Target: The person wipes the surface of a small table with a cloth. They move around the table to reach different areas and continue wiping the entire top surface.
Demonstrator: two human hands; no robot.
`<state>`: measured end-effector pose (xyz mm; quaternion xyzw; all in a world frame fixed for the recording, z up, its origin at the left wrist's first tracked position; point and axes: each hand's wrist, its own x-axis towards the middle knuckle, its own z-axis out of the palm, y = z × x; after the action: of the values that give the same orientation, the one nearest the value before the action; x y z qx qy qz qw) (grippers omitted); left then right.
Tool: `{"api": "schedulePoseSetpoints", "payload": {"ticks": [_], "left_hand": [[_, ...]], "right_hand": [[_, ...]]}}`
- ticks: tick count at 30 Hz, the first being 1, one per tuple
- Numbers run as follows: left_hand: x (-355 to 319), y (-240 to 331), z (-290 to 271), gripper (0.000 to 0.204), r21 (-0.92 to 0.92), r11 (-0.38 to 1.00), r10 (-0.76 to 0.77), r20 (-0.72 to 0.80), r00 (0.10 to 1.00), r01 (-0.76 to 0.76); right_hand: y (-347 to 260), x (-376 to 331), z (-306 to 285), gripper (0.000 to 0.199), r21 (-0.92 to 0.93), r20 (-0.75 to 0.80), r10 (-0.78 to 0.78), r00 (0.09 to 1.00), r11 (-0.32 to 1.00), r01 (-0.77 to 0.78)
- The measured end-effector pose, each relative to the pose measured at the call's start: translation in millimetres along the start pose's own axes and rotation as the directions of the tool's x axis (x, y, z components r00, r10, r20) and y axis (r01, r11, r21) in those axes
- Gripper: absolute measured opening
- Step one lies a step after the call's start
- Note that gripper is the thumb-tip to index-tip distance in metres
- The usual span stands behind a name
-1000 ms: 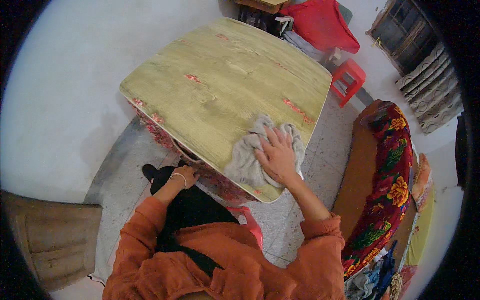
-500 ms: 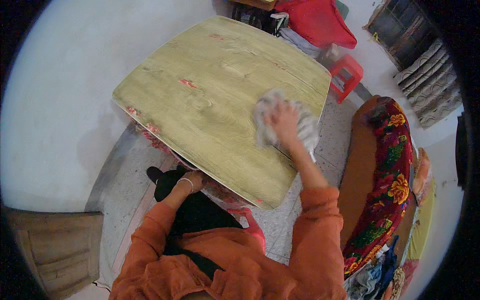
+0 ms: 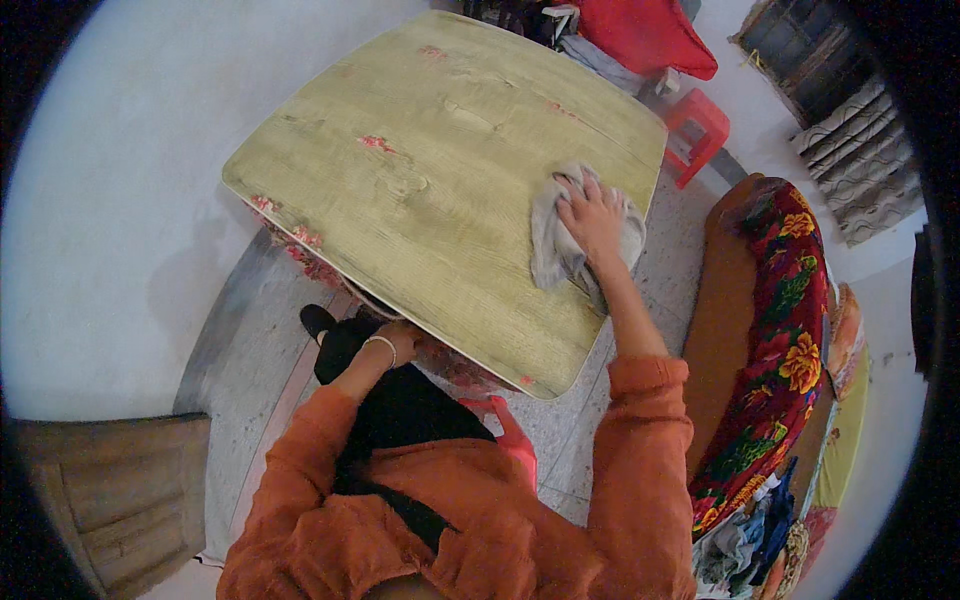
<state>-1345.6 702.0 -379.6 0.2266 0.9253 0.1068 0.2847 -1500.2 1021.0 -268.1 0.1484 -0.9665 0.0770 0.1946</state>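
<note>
A grey-white cloth [image 3: 556, 232] lies bunched on the right part of a yellow-green wood-patterned table [image 3: 440, 200] with red flower prints. My right hand [image 3: 594, 222] presses down on the cloth from above, its fingers on the fabric. One end of the cloth hangs toward the table's right edge. My left hand [image 3: 402, 342], with a bracelet at the wrist, is at the table's near edge. The fingers of that hand are partly hidden by the edge, so their grip cannot be made out.
Under me is a red plastic stool [image 3: 515, 440]; another red stool [image 3: 700, 135] stands beyond the table's right corner. To the right is a brown sofa [image 3: 722, 300] with a flowered red blanket [image 3: 775, 380]. A wooden cabinet [image 3: 120, 500] is at lower left.
My right hand and the cloth have shifted slightly right on the table, and the cloth is less blurred. The view has moved a little; my left hand stays by the near edge.
</note>
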Motion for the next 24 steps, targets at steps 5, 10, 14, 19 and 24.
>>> {"api": "schedulePoseSetpoints", "payload": {"ticks": [5,10,14,19,24], "left_hand": [[20,-30,44,0.036,0.045,0.994,-0.095,-0.060,0.994,0.098],[21,-36,50,0.033,-0.066,0.998,0.007,-0.088,0.996,-0.013],[16,-28,44,0.033,-0.146,0.989,-0.005,-0.147,0.989,-0.016],[8,-15,28,0.037,-0.090,0.996,-0.029,-0.131,0.991,0.017],[4,-11,15,0.037,-0.083,0.990,-0.123,-0.054,0.991,0.118]], "right_hand": [[-101,-9,10,0.042,0.048,-0.008,-0.221,0.975,0.974,0.221],[-139,-91,-71,0.043,0.390,0.158,-0.503,0.850,0.823,0.414],[-82,-127,-87,0.044,0.402,0.249,-0.466,0.849,0.847,0.348],[-20,-66,-47,0.044,0.224,0.144,-0.217,0.965,0.957,0.182],[-48,6,-2,0.042,-0.003,0.025,-0.012,1.000,1.000,0.012]]}}
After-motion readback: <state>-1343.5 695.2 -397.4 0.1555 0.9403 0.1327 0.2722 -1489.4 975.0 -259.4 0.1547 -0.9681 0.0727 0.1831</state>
